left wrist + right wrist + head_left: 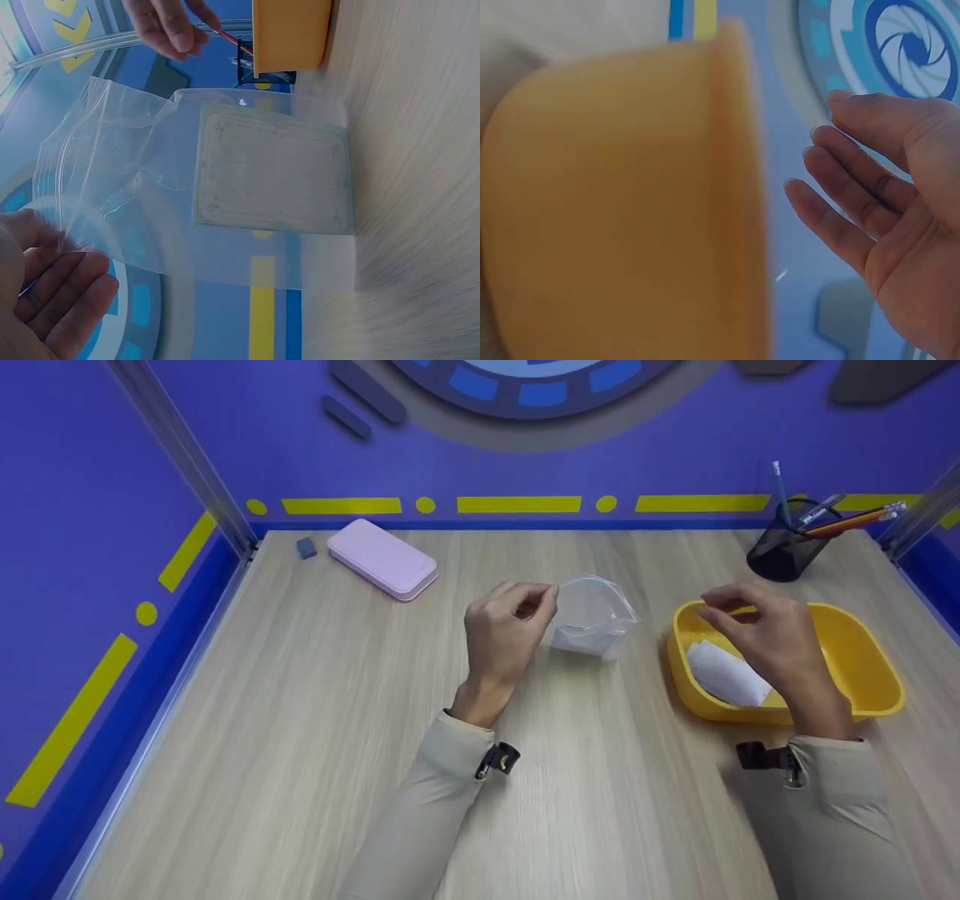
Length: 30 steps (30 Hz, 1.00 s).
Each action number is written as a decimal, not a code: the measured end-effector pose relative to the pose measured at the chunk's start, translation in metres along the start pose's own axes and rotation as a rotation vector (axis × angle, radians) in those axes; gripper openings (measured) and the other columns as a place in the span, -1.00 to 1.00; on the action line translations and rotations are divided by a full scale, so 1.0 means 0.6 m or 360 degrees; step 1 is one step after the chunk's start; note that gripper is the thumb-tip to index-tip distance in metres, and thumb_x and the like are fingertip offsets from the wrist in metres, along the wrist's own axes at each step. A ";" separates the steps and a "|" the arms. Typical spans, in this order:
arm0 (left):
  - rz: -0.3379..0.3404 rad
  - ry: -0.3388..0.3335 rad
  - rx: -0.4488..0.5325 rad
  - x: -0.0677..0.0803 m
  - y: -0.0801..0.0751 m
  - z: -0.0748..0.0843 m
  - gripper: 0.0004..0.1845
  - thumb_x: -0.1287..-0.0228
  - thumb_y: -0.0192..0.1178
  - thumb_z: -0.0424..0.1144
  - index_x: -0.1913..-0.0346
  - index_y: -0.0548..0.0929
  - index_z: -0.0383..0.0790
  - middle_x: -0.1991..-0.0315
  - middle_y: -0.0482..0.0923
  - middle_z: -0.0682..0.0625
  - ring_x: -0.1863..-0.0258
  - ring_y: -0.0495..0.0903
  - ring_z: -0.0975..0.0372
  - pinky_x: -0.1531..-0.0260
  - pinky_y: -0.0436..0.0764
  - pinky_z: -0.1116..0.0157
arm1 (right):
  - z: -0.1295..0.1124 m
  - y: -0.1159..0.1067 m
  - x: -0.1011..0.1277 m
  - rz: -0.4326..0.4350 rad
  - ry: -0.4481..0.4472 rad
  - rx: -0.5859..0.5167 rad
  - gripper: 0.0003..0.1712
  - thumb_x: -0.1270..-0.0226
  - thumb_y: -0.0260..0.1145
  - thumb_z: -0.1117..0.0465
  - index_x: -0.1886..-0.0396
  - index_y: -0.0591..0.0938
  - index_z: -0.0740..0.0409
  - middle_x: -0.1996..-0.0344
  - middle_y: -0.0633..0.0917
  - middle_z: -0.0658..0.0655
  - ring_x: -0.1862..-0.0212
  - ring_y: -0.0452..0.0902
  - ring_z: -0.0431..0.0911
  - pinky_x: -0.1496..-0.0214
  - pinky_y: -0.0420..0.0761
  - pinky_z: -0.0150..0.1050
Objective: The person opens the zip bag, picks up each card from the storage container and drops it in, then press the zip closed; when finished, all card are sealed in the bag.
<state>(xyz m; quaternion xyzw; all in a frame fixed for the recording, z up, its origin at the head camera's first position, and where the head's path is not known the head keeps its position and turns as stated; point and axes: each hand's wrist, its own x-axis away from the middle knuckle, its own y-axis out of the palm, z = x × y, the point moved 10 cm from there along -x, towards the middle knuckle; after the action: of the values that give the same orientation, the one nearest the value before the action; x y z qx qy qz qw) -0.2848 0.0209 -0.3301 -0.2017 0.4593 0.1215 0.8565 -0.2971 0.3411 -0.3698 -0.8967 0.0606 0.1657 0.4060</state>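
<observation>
My left hand [506, 622] pinches the top edge of a clear zip bag [592, 604] between thumb and fingertips. In the left wrist view a pale rectangular card [274, 169] with a decorated border lies at the bottom of the bag. The bag hangs upright, its lower edge close to the table, with its mouth gaping somewhat. Over the yellow tub [862, 660] hovers my right hand [776, 634], fingers loosely bent and nothing between them. Beneath it, a white crumpled-looking packet [724, 673] lies in the tub's left part.
A pink case [382, 559] lies at the back left beside a small blue-grey block [306, 547]. Behind the tub, a black mesh cup [784, 547] holds several pencils. Blue-purple panels [510, 472] close off the table's back and sides.
</observation>
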 end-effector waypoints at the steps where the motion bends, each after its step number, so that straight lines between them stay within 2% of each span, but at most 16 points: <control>1: -0.0001 -0.0004 0.0003 0.000 0.001 0.000 -0.94 -0.30 0.46 -0.41 0.34 0.84 -0.33 0.45 0.74 -0.03 0.50 0.71 0.25 0.39 0.67 0.44 | 0.010 0.000 0.001 -0.0013 0.0037 0.0011 -0.71 -0.53 0.42 0.20 -0.10 0.74 0.27 0.02 0.74 0.23 0.07 0.51 -0.32 0.01 0.42 -0.74; 9: -0.0014 -0.0022 -0.0006 0.003 0.002 -0.003 -0.95 -0.29 0.47 -0.41 0.32 0.84 -0.33 0.45 0.74 -0.03 0.49 0.71 0.24 0.39 0.68 0.41 | 0.086 0.011 0.007 -0.0201 0.0302 0.0065 -0.54 -0.59 0.34 0.02 -0.26 0.66 0.24 -0.11 0.70 0.26 -0.08 0.57 0.09 -0.01 0.41 -0.72; 14: -0.0016 -0.0027 0.0000 0.001 0.003 -0.003 -0.95 -0.29 0.47 -0.41 0.33 0.85 -0.33 0.44 0.75 -0.04 0.49 0.72 0.24 0.38 0.68 0.42 | 0.113 0.024 0.012 -0.0259 0.0347 0.0097 -0.53 -0.60 0.35 0.03 -0.25 0.64 0.29 -0.14 0.68 0.32 -0.14 0.55 0.20 0.03 0.36 -0.71; 17: -0.0017 -0.0015 -0.0008 0.001 0.003 -0.003 -0.95 -0.29 0.47 -0.41 0.33 0.84 -0.34 0.44 0.75 -0.04 0.49 0.72 0.23 0.38 0.69 0.41 | 0.124 0.033 0.014 -0.0300 0.0362 0.0113 -0.53 -0.60 0.35 0.06 -0.25 0.64 0.33 -0.14 0.68 0.36 -0.16 0.53 0.24 0.05 0.35 -0.66; 21: -0.0021 -0.0007 -0.0015 0.001 0.003 -0.003 -0.95 -0.30 0.46 -0.41 0.33 0.84 -0.33 0.44 0.74 -0.04 0.49 0.72 0.23 0.39 0.69 0.41 | 0.142 0.046 0.017 -0.0425 0.0423 0.0116 -0.45 -0.59 0.36 0.02 -0.29 0.60 0.38 -0.15 0.65 0.41 -0.16 0.52 0.25 0.04 0.39 -0.56; 25: -0.0025 -0.0020 -0.0018 0.002 0.003 -0.004 -0.95 -0.30 0.47 -0.41 0.32 0.84 -0.33 0.45 0.74 -0.04 0.49 0.71 0.24 0.39 0.68 0.41 | 0.154 0.057 0.020 -0.0542 0.0493 0.0112 -0.37 -0.56 0.39 -0.01 -0.32 0.56 0.41 -0.13 0.62 0.42 -0.11 0.49 0.23 0.02 0.43 -0.46; 30: -0.0033 -0.0027 -0.0016 0.001 0.004 -0.003 -0.95 -0.30 0.46 -0.41 0.32 0.85 -0.33 0.44 0.74 -0.04 0.49 0.71 0.23 0.38 0.68 0.42 | 0.160 0.066 0.025 -0.0620 0.0574 0.0106 -0.37 -0.52 0.44 0.05 -0.34 0.55 0.43 -0.09 0.62 0.39 -0.04 0.47 0.19 0.04 0.49 -0.43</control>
<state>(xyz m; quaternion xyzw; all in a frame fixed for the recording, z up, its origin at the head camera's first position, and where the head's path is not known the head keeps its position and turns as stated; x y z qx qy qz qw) -0.2868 0.0219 -0.3321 -0.2096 0.4494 0.1167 0.8605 -0.3163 0.3871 -0.4621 -0.8926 -0.0363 -0.0800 0.4421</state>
